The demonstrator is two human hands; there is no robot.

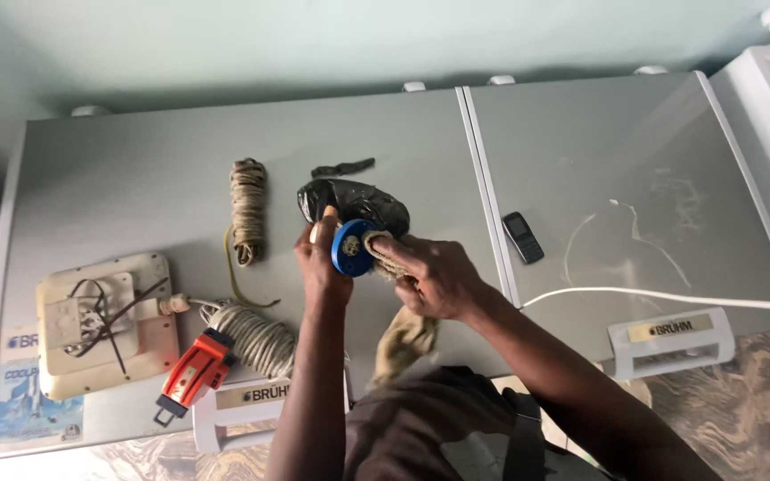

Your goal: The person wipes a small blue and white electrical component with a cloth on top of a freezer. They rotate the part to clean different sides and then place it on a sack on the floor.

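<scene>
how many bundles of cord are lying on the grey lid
2. One cord bundle lies upright left of the black bag; a second bundle lies beside the orange tool near the front edge. More could be hidden under the arms.

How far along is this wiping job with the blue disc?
In hand: the left hand holds a blue disc while the right hand presses a tan cloth on it. Nothing shows finished. The cord bundles and orange tool lie untouched on the grey lid.
</scene>
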